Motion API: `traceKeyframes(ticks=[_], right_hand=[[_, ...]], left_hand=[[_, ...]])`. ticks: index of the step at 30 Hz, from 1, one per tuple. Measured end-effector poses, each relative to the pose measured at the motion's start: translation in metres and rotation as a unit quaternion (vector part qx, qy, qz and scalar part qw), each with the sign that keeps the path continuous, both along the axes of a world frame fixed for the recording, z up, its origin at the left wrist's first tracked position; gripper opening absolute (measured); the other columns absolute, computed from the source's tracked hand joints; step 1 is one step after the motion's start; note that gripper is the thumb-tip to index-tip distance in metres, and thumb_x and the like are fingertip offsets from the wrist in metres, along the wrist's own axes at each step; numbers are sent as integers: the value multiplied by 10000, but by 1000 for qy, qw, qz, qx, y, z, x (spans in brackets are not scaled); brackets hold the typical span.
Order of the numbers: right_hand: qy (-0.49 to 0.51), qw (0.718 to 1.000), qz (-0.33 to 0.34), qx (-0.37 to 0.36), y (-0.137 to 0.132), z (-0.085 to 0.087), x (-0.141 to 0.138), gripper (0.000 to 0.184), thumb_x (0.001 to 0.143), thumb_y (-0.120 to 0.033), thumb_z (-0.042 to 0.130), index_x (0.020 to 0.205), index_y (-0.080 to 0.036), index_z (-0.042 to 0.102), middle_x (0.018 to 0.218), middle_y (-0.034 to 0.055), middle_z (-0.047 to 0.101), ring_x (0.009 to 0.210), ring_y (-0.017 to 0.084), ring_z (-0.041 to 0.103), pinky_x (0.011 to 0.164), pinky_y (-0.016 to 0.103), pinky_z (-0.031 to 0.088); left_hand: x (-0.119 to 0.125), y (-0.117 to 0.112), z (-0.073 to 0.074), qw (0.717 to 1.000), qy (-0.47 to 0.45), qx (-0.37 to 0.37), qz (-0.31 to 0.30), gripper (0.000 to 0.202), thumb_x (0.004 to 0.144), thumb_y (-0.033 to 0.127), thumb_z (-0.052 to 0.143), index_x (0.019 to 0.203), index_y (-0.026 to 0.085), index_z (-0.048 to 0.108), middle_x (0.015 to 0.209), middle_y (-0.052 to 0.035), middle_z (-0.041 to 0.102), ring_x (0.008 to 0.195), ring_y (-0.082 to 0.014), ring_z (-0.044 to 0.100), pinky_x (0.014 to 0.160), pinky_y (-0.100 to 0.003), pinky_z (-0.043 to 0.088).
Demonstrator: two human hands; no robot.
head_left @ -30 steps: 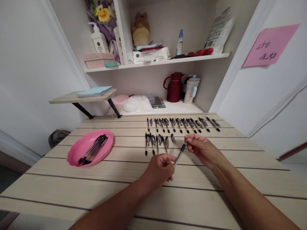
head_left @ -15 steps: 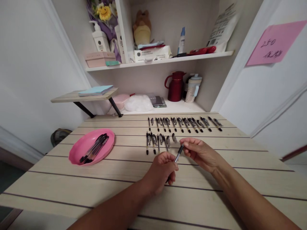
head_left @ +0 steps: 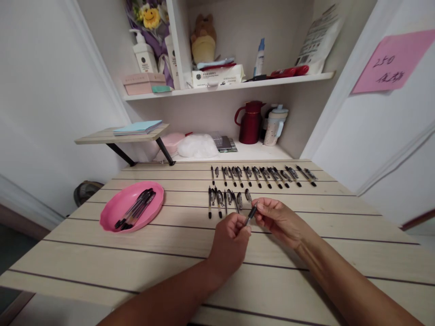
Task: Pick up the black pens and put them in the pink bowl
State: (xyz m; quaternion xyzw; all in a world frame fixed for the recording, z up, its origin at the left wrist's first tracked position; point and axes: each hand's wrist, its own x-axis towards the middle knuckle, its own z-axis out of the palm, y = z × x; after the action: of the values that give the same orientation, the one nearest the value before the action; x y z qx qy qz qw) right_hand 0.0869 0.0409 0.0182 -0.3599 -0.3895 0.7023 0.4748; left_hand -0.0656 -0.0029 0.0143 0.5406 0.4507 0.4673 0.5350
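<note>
My left hand (head_left: 232,239) is closed around the barrel of a black gel pen (head_left: 251,214), which slants up to the right above the table. At its upper end, the thumb and fingers of my right hand (head_left: 277,219) pinch the pen by the tip. Just beyond my hands, a short row of uncapped pens and caps lies on the wood, with a loose pen cap (head_left: 248,195) at its right end. Behind it runs a longer row of pens and caps (head_left: 265,177). Several more pens (head_left: 137,208) lie in a pink bowl (head_left: 112,208) to the left.
The slatted wooden table (head_left: 163,253) reaches back to a white shelf unit. A small raised stand (head_left: 102,136) with papers is at the back left. A red jug (head_left: 250,122) and a pale tumbler (head_left: 274,127) stand at the back.
My left hand has turned and slid further up the pen, so less of the barrel shows. My right fingers have shifted slightly and now meet the tip. The view has moved slightly.
</note>
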Motion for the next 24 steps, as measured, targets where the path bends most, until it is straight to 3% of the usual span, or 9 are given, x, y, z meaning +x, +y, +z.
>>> traceKeyframes(ticks=[6,10,15,20,24], right_hand=[[-24,999,1,26,-4,6,-1,213,624,-333,732,745,-181,643,523,-18,515,475,80,420,458,213,305],[-3,999,3,38,-5,8,-2,210,657,-357,704,777,-193,650,547,-16,522,494,77,428,483,209,323],[26,998,-11,53,-4,9,0,358,711,-486,604,938,-215,661,626,3,555,559,104,481,532,234,362],[-21,998,-18,60,-1,5,3,253,661,-364,692,853,-200,672,584,-7,539,535,100,450,525,236,339],[-41,996,-28,68,1,1,2,209,663,-362,694,774,-188,664,559,-6,526,506,92,409,499,232,311]], left_hand=[[-3,-3,2,998,41,57,3,59,728,219,512,721,171,545,621,32,494,529,-66,389,489,-181,296],[-4,3,1,999,-8,7,-31,60,711,223,530,730,170,511,596,50,472,445,-40,347,433,-174,275],[-6,8,4,994,-76,-61,-56,131,697,269,540,755,167,482,581,62,489,334,-12,301,349,-167,211],[-7,7,6,990,-85,-80,-77,173,689,288,557,791,159,502,576,58,505,325,-9,314,336,-161,187],[-6,7,5,991,-79,-84,-72,157,684,276,557,771,155,506,569,58,505,326,-5,310,341,-158,214]])
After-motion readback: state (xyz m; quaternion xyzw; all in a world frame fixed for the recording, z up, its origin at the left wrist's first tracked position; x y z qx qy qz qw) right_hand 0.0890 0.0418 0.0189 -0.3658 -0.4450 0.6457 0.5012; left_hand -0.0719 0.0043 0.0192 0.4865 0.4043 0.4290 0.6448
